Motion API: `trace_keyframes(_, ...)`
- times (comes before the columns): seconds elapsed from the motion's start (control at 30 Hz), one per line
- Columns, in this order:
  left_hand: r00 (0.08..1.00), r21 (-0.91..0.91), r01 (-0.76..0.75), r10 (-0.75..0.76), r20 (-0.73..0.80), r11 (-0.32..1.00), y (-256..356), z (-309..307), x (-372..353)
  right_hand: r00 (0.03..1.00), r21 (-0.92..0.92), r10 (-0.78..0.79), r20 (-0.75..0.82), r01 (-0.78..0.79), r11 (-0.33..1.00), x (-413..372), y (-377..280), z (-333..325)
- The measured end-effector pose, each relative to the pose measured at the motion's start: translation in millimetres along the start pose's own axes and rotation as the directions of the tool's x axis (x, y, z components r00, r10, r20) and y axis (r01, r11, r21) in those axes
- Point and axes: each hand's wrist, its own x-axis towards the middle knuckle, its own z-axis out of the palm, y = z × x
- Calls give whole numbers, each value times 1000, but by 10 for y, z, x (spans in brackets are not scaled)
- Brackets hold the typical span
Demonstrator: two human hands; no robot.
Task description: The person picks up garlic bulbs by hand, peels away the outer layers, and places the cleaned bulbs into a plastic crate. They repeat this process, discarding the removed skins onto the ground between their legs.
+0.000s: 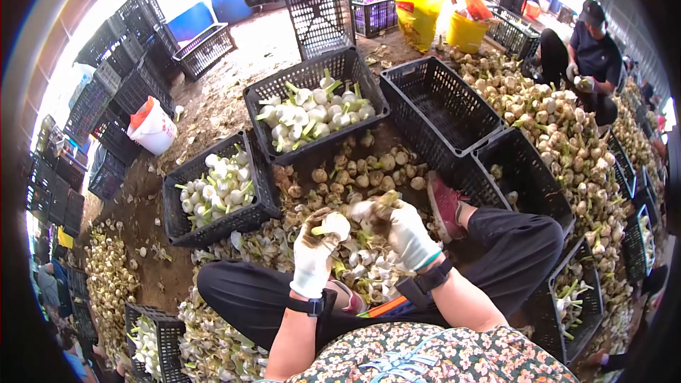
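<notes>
My left hand [316,254], in a white glove with dirty fingertips, is closed on a pale garlic bulb [334,227]. Just to its right is my right hand [408,232], also gloved and stained brown, its fingers curled in. Blur around those fingertips hides what they hold. Loose skins and garlic scraps [365,266] lie below both hands, between my legs. Beyond them, unpeeled garlic bulbs [369,174] with brownish skins rest on the ground. Cleaned white bulbs with green stems fill part of a black crate [259,117] ahead and a smaller black crate [266,209] to the left.
A black crate [443,103] with a bare floor stands ahead right, another [528,174] beside it. A large garlic heap [567,142] spreads along the right, where a co-worker [594,50] sits. A white bucket [152,128] and stacked crates [128,35] stand left; yellow bags [418,21] lie farther back.
</notes>
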Motion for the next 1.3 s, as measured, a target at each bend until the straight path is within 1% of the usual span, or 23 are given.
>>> trace_keyframes(0.03,1000,-2,-6,6,-2,1000,21,9,-11,997,-403,-30,65,54,913,127,16,-205)
trace_keyframes(0.07,1000,-33,16,-16,-6,999,44,14,-33,990,-731,-34,136,123,671,250,50,-399)
trace_keyframes(0.1,999,-64,38,-38,-9,997,55,16,-39,965,-925,-156,209,247,288,175,59,-373)
trace_keyframes(0.13,999,-64,39,-39,-8,997,45,14,-34,918,-945,-234,319,289,-155,13,-2,-240)
trace_keyframes(0.17,999,47,17,-15,-40,999,14,11,-56,909,-934,-241,340,356,26,-74,-102,-105)
trace_keyframes(0.2,997,156,-3,14,-70,988,-25,15,-77,921,-876,-245,304,371,307,-109,-130,49)
trace_keyframes(0.27,996,218,29,-10,-88,976,-70,10,-79,886,-846,-199,419,461,269,-286,-340,400)
trace_keyframes(0.3,997,341,-1,25,-68,940,-105,-6,-51,832,-836,-225,508,538,103,-280,-326,444)
trace_keyframes(0.33,997,458,-33,59,-44,888,-126,-20,-35,830,-836,-228,508,540,101,-268,-310,455)
trace_keyframes(0.4,995,467,-76,100,-27,881,-142,-33,-41,772,-805,-231,592,581,-122,-244,-271,459)
trace_keyframes(0.47,986,694,-145,161,42,706,-123,-52,-49,777,-807,-217,591,571,-151,-247,-240,498)
trace_keyframes(0.53,989,665,-133,137,47,735,-90,-39,-65,732,-767,-235,639,582,-271,-236,-224,511)
trace_keyframes(0.63,998,585,-64,57,31,808,-85,-26,-69,740,-786,-267,617,568,-245,-216,-209,525)
trace_keyframes(0.67,992,382,-99,120,-32,919,-107,19,-73,740,-787,-269,617,568,-243,-203,-182,518)
trace_keyframes(0.7,980,160,-149,167,-108,976,-118,66,-69,755,-816,-313,576,554,-165,-190,-146,503)
trace_keyframes(0.73,980,160,-150,168,-108,976,-122,93,-54,769,-837,-353,532,540,-86,-184,-116,495)
trace_keyframes(0.8,940,198,-72,133,-314,977,-133,125,-34,781,-822,-346,520,568,46,-210,-14,512)
trace_keyframes(0.87,935,239,-119,190,-300,964,-195,-3,-37,779,-827,-342,526,562,8,-175,25,485)
trace_keyframes(0.93,954,-179,-79,22,-298,981,-160,-97,-23,809,-892,-420,412,452,-6,-46,37,373)
trace_keyframes(1.0,971,-238,-50,-8,-238,970,-84,-114,-31,859,-930,-436,269,349,114,84,9,234)
trace_keyframes(1.1,985,-464,-63,-19,-170,884,12,-18,6,851,-948,-481,212,299,112,311,60,-170)
trace_keyframes(1.17,979,-420,-77,-11,-203,904,-105,-177,67,962,-964,-99,255,245,-106,372,55,-359)
trace_keyframes(1.3,943,-185,-71,6,-332,980,-300,-179,110,985,-909,-35,169,169,381,28,-15,228)
